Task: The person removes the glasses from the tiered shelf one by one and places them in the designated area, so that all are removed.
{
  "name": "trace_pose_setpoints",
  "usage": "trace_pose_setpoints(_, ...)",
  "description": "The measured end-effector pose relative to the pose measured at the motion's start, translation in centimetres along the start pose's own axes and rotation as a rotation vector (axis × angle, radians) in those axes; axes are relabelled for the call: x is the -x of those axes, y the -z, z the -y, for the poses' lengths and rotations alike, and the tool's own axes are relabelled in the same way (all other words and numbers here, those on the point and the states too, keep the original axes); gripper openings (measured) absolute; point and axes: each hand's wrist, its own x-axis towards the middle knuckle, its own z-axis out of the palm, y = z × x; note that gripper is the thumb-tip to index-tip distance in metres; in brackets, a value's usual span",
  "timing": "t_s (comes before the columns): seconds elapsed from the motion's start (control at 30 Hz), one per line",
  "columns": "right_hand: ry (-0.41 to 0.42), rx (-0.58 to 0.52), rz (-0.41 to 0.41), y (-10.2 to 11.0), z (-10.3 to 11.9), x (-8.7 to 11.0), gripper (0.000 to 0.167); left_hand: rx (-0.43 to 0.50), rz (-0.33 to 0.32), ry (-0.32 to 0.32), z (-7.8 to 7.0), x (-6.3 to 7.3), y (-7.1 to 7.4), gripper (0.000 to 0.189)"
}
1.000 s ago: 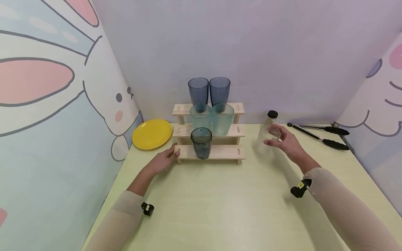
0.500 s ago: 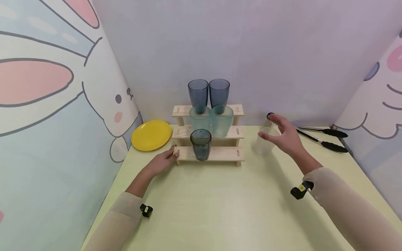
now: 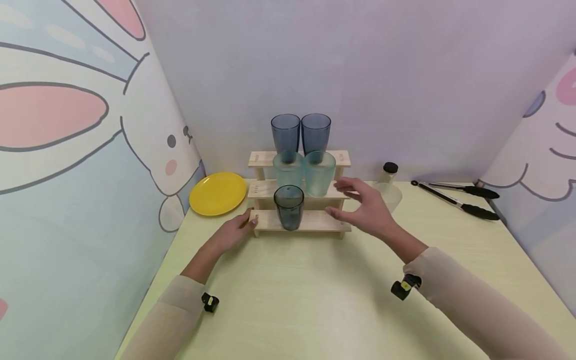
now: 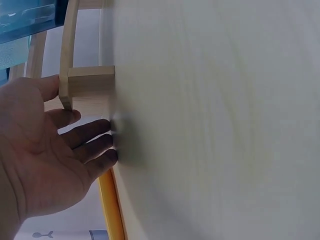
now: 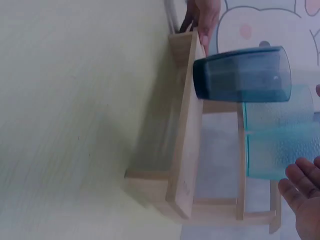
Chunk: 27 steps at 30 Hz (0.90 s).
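A three-step wooden rack (image 3: 321, 221) bears several cups. My left hand (image 3: 233, 231) pinches the left end of its lowest step, thumb above and index finger below; the other fingers (image 4: 95, 146) reach past toward the table. One dark grey cup (image 3: 289, 210) stands upright on that step. Two pale teal cups (image 3: 320, 175) share the middle step, and two blue cups (image 3: 285, 132) the top one. At the rack's right end my right hand (image 3: 366, 207) holds nothing, thumb and fingers spread, beside the right teal cup. The right wrist view catches its fingers near both teal cups.
A clear cup (image 3: 390, 195), partly behind my right hand, stands in front of a black-capped bottle (image 3: 389, 172). Two tongs (image 3: 459, 199) with black tips lie at the right. A yellow plate (image 3: 218, 194) is left of the rack, near the wall.
My right hand has let go of the clear cup beside the bottle and moved left to the rack's right end. My left hand keeps its place at the rack.
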Motion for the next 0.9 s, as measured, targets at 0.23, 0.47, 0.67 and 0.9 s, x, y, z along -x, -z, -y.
trace_pose_setpoints(0.23, 0.029, -0.056, 0.058, -3.3, 1.5, -0.3, 0.069, -0.062, -0.049, -0.031, 0.1, 0.0, -0.3, 0.081)
trace_pose_setpoints(0.47, 0.023, -0.102, 0.081, -5.2, 2.3, -0.9, 0.067, -0.197, -0.127, -0.124, -0.2, 0.3, -0.7, 0.068)
trace_pose_setpoints(0.67, 0.009, -0.113, 0.060, -6.6, 2.5, -1.3, 0.071, -0.328, -0.172, -0.143, -0.3, 0.5, -1.2, 0.064)
trace_pose_setpoints(0.9, -0.027, -0.060, 0.024, -8.4, 2.7, -1.8, 0.083, -0.340, -0.162, -0.123, -0.5, 0.6, -1.4, 0.065)
